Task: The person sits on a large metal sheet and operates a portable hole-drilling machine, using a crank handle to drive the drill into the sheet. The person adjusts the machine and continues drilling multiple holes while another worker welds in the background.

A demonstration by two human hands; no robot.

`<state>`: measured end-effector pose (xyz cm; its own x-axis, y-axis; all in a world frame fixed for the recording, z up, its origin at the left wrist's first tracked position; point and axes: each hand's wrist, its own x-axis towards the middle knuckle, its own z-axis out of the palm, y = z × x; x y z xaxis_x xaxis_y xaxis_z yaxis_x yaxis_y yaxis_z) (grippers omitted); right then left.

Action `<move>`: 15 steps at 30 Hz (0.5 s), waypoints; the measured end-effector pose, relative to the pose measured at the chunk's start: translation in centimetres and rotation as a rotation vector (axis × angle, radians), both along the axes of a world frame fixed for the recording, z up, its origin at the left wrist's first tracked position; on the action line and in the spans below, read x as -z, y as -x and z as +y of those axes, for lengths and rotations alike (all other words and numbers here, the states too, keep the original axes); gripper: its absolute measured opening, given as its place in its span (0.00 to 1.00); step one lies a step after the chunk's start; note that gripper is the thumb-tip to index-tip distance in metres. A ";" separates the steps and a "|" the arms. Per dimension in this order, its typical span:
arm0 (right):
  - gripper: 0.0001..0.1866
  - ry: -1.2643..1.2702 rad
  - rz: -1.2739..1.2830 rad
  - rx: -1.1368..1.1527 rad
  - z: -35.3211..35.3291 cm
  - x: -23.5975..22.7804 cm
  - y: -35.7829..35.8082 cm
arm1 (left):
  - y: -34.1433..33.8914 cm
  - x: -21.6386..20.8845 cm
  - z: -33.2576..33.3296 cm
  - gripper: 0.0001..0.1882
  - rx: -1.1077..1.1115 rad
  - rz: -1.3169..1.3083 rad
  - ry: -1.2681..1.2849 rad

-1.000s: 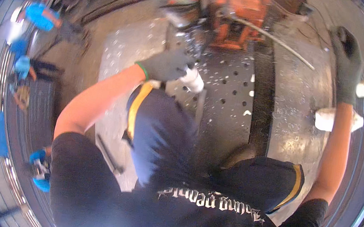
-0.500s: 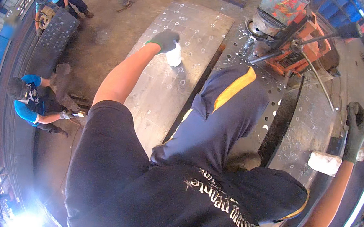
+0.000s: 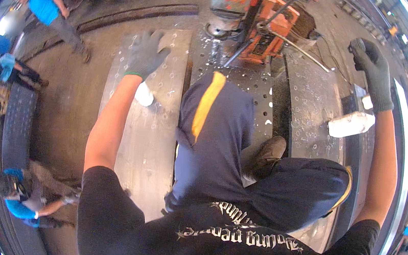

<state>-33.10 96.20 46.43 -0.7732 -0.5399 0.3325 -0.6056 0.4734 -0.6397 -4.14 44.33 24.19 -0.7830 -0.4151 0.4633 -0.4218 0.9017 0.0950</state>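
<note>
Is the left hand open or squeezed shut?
Open. The left hand has its gloved fingers stretched out and thumb apart; the white container shows near the wrist, ungripped.

Matt knitted glove point(image 3: 146, 54), dull metal plate point(image 3: 154, 134), cloth trousers point(image 3: 231, 113)

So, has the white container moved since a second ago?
Yes, leftward: the white container, seen over the dark drilled plate then, is now on the paler plate left of it.

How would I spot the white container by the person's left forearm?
Find the orange machine, then the long grey metal plate to its left. Over that plate, look just below the gloved left hand, beside the forearm. The white container is shorter and rounder than the blocky white bundle at right.
</note>
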 end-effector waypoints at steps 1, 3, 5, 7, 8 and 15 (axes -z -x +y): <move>0.22 0.034 0.031 -0.002 0.2 0.3 0.2 | 2.7 -3.1 2.7 0.31 0.139 0.173 0.047; 0.23 0.023 0.039 0.009 1.6 -0.6 0.8 | 8.9 -10.9 9.3 0.31 0.507 0.343 -0.079; 0.24 0.030 0.039 0.043 2.7 -0.9 1.8 | 15.2 -16.0 15.3 0.32 0.709 0.565 -0.153; 0.24 0.071 0.089 0.067 3.5 -1.1 2.9 | 20.5 -20.7 19.5 0.39 0.776 0.607 -0.340; 0.24 0.089 0.106 0.081 4.1 -1.0 4.0 | 22.6 -22.2 21.1 0.42 0.807 0.619 -0.440; 0.23 0.137 0.119 0.257 9.3 0.5 6.0 | 37.4 -19.5 30.1 0.26 0.988 0.698 -0.271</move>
<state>-39.12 105.46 45.90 -0.8299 -0.2754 0.4853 -0.5517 0.5348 -0.6400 -41.51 74.41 43.69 -0.4355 0.0650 0.8978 0.6429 0.7206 0.2597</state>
